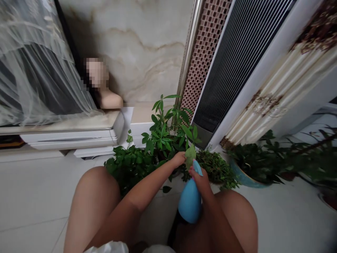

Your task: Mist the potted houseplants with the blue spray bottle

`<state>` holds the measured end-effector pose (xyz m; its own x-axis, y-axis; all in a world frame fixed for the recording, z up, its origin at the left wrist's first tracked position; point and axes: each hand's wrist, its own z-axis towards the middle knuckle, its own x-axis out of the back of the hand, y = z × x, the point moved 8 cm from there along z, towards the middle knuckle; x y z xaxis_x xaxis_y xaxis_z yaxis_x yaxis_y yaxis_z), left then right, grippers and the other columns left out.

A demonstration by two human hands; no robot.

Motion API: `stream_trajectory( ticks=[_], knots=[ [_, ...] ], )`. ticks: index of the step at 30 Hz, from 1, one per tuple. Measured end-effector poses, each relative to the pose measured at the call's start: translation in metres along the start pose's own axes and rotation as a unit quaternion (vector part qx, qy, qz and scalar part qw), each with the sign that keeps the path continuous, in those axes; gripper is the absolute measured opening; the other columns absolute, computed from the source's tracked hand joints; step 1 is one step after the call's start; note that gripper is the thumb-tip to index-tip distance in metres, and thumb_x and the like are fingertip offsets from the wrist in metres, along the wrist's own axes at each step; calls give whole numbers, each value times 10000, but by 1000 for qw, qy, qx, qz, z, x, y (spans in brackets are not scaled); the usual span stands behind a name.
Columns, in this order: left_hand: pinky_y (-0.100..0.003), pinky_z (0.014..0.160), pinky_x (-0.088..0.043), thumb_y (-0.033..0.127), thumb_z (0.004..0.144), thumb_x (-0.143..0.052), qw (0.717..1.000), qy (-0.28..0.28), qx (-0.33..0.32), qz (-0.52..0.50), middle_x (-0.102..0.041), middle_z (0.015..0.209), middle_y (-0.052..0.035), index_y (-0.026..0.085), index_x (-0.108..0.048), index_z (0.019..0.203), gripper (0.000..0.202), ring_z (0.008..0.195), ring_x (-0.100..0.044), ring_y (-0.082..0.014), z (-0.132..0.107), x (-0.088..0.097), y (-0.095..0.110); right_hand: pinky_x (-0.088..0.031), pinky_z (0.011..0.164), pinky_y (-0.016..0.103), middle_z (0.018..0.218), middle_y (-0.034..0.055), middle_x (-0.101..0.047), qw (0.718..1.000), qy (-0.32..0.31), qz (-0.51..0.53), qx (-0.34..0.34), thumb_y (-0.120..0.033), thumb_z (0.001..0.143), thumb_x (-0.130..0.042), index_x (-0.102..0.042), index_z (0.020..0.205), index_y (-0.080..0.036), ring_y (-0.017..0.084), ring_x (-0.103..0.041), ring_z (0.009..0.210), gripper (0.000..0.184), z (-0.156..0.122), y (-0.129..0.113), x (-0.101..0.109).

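Observation:
My right hand (pixel 200 176) is wrapped round the neck of a blue spray bottle (pixel 190 202), its rounded body hanging down between my knees. The bottle's light blue head (pixel 197 168) points away from me, close to a broad pale green leaf (pixel 190 155). At that leaf's left edge, my left hand (pixel 179 159) has its fingers closed on it; the fingertips are partly hidden. Beyond both hands rises a leafy green plant (pixel 163 135) with fanned leaves. Dark, dense foliage (pixel 131 165) spreads to the left, and a low bushy plant (pixel 214 167) stands on the right.
A blue pot (pixel 249 177) with a dark-leaved plant stands at the right. Behind the plants are a tall grilled unit (pixel 237 66) and a curtain (pixel 263 102). A white cabinet (pixel 73 137) at the left carries a mannequin-like bust (pixel 112 99). Pale tiles (pixel 31 193) cover the floor.

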<state>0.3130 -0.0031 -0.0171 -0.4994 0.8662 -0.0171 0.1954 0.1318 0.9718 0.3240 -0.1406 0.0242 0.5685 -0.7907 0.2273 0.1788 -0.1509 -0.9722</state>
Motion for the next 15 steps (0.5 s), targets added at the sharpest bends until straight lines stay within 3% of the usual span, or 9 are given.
stream_trajectory(
  ticks=[4,6,9,12,15],
  knots=[
    [-295,713,-497,262,869,-533,1000,-2,5,-18,-594,731,17,116,-595,837,162,682,-574,-96,-2,-3,2,-448,481,290,647,26,-641,1000,-20,19,-12,-407,615,-589,-648,878,-159,187,-582,546,366,-8,-1,-3],
    [-283,695,-486,223,859,-541,1000,-2,5,-27,-568,675,32,112,-591,798,136,634,-553,-87,-3,-4,3,-491,591,322,803,54,-687,999,-19,26,19,-392,609,-594,-635,990,-169,224,-630,706,443,-9,-7,-3],
    [-269,690,-472,154,844,-537,999,-7,-1,-51,-547,631,41,110,-588,769,101,598,-531,-75,-6,-4,6,-482,764,371,843,53,-692,998,-1,13,64,-345,566,-612,-653,914,-179,245,-626,810,388,-7,-12,0],
    [-278,710,-476,163,840,-545,997,-15,-12,-81,-581,692,30,114,-590,808,74,650,-556,-85,-8,-1,12,-488,657,352,694,33,-653,999,9,2,43,-366,593,-600,-653,805,-169,213,-599,652,294,-5,-3,3],
    [-305,737,-487,201,833,-567,993,-26,-26,-109,-607,731,15,115,-597,826,91,696,-581,-102,-6,3,20,-456,522,311,617,13,-611,1000,4,3,15,-392,633,-587,-652,866,-149,182,-553,539,343,-9,7,5]
  ],
)
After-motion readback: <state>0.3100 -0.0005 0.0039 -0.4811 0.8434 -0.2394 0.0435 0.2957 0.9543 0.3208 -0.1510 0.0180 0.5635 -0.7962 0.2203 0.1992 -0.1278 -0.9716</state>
